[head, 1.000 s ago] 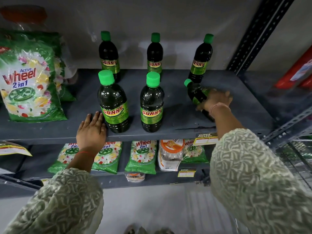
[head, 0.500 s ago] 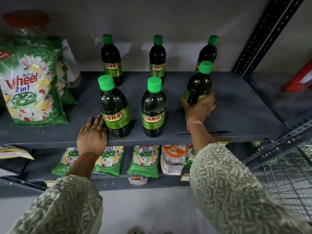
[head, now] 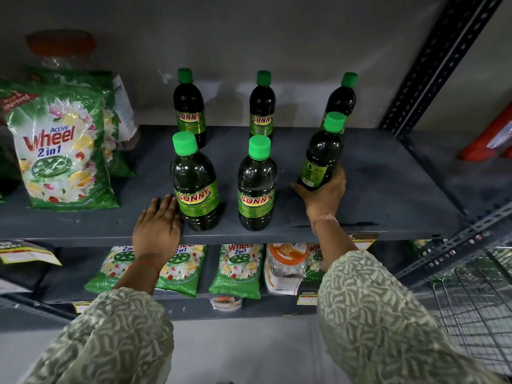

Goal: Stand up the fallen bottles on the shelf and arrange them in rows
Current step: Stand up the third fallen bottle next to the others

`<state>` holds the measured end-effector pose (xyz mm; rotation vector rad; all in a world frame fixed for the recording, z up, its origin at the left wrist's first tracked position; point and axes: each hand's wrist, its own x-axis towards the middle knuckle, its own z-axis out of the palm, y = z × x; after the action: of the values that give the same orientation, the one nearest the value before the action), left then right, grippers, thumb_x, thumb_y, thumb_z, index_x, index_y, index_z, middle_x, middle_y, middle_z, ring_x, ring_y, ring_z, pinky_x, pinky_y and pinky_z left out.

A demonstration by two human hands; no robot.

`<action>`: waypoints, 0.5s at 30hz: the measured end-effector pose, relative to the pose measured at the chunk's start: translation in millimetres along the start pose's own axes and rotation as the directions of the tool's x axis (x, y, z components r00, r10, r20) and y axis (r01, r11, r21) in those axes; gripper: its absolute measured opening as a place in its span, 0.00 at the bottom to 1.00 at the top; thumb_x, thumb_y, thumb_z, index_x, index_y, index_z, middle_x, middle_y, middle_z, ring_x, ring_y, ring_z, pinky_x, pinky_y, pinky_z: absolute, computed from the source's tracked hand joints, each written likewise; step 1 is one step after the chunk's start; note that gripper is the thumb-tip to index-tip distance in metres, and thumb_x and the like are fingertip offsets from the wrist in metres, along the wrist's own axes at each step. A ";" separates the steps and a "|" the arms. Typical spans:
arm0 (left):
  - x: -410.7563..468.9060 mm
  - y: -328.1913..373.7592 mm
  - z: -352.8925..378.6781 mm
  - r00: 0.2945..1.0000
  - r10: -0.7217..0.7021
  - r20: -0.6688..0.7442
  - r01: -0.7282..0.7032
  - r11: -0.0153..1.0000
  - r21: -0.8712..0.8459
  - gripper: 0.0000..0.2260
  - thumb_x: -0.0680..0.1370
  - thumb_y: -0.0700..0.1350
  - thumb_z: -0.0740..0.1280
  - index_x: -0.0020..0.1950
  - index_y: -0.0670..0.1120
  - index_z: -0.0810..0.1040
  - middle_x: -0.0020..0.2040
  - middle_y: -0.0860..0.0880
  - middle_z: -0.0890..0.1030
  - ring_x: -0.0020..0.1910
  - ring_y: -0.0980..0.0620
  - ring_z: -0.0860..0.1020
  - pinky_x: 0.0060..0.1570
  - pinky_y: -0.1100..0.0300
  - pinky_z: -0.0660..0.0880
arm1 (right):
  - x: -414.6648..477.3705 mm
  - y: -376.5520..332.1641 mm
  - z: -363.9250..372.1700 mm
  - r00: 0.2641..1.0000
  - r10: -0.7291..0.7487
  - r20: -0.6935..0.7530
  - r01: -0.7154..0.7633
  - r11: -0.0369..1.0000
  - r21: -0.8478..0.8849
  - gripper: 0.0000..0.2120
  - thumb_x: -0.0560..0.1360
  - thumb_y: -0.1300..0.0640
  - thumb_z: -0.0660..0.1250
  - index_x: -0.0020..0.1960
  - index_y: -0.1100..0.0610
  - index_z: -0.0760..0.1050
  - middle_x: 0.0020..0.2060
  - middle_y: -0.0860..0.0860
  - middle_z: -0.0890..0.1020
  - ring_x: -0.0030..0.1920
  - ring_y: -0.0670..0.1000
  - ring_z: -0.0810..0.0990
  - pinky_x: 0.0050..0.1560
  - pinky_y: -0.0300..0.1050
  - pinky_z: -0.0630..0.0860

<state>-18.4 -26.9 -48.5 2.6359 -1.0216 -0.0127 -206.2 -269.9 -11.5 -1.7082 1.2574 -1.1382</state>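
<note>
Several dark Sunny bottles with green caps stand upright on the grey shelf (head: pixel 388 189). The back row has a left bottle (head: pixel 189 106), a middle bottle (head: pixel 261 106) and a right bottle (head: pixel 342 98). The front row has a left bottle (head: pixel 195 184) and a middle bottle (head: pixel 256 187). My right hand (head: pixel 324 192) grips the base of the front right bottle (head: pixel 321 156), which stands slightly tilted with its label turned away. My left hand (head: pixel 156 228) lies flat on the shelf edge, touching the front left bottle.
Green Wheel detergent packs (head: pixel 61 151) stand at the shelf's left. More packs (head: pixel 235 270) and a jar (head: pixel 285 264) lie on the lower shelf. A slotted upright post (head: pixel 432 67) bounds the right side, with a wire basket (head: pixel 476 309) lower right.
One second ago the right bottle lay on its side under my right hand. It has been raised upright and now stands in the front row, held at its base. My left hand stayed put.
</note>
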 end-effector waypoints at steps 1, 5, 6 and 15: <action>-0.4 0.4 -0.2 1.000 0.000 0.001 0.000 1.000 -0.002 0.27 0.73 0.50 0.46 0.71 0.45 0.61 0.74 0.45 0.63 0.75 0.44 0.57 0.73 0.47 0.55 | -0.6 1.5 -1.7 1.000 0.006 0.019 -0.007 0.999 0.048 0.40 0.55 0.60 0.81 0.61 0.62 0.66 0.57 0.58 0.75 0.58 0.58 0.75 0.61 0.56 0.73; -0.8 0.5 -0.5 1.000 -0.002 -0.004 0.002 1.000 0.002 0.27 0.73 0.50 0.46 0.71 0.45 0.62 0.74 0.45 0.63 0.75 0.44 0.57 0.73 0.47 0.55 | 1.2 6.7 -8.5 0.986 0.073 0.150 -0.094 0.986 0.137 0.33 0.63 0.64 0.76 0.63 0.63 0.64 0.53 0.53 0.75 0.54 0.52 0.75 0.50 0.35 0.71; -0.9 0.4 -0.7 1.000 -0.002 -0.006 0.002 1.000 0.001 0.27 0.73 0.50 0.46 0.71 0.45 0.62 0.74 0.45 0.63 0.75 0.44 0.57 0.73 0.47 0.55 | 4.5 8.1 -10.3 0.978 0.082 0.194 -0.110 0.985 0.135 0.32 0.65 0.65 0.75 0.64 0.62 0.64 0.53 0.52 0.74 0.54 0.50 0.73 0.49 0.33 0.69; -1.9 1.5 -2.4 1.000 -0.003 -0.003 0.003 1.000 0.001 0.28 0.73 0.51 0.45 0.72 0.45 0.61 0.75 0.46 0.62 0.75 0.44 0.57 0.72 0.48 0.55 | 22.2 5.6 -20.8 0.935 0.140 0.326 -0.106 0.987 -0.118 0.53 0.61 0.56 0.79 0.74 0.56 0.47 0.73 0.60 0.54 0.74 0.59 0.52 0.73 0.54 0.53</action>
<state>-20.6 -26.0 -46.0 2.6377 -1.0172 -0.0090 -224.5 -293.7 -4.1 -1.7780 1.2012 -0.6855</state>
